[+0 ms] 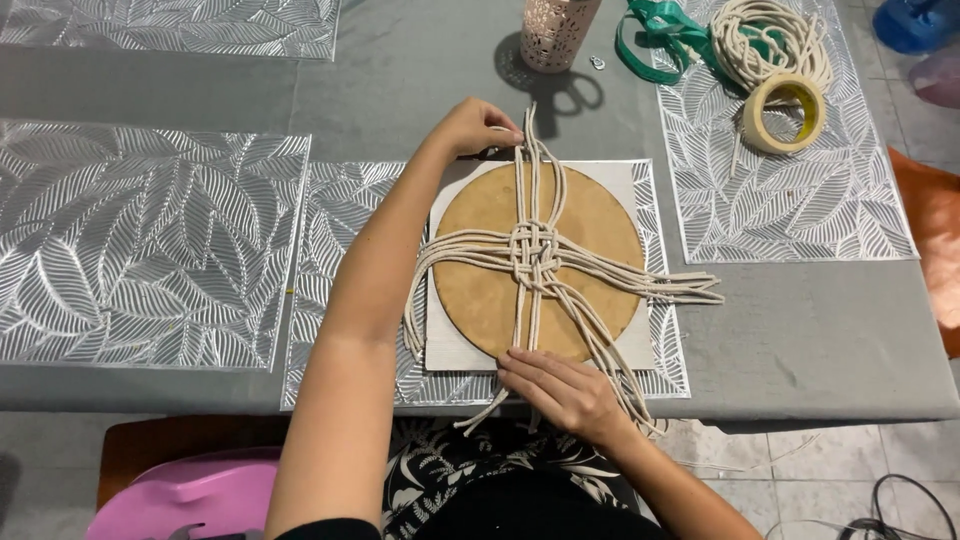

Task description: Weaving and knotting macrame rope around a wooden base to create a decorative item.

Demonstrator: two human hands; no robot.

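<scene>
Head view: scissors (560, 92) half hidden; left hand (478, 127) pinches cream cords' (535, 255) far ends, right hand (560, 388) lies flat, pressing near ends.

Head view, evenly bright indoor light, colour neutral to slightly cool. Source seems overhead and somewhat toward the near side: the pink perforated cup (556, 32) throws a soft dark shadow onto the grey desk (420, 80) to its right and a little nearer the camera. Silver leaf-pattern mats (140, 250) give strong specular glare, patchy white highlights across the embossed veins. Weak, short shadows under the cream cords (537, 255) on the round board (490, 280). Focus sharp at centre; left hand (478, 127) and right hand (562, 390) crisp, no motion blur. Mild wide-angle stretch at the frame edges; floor below the desk dimmer
</scene>
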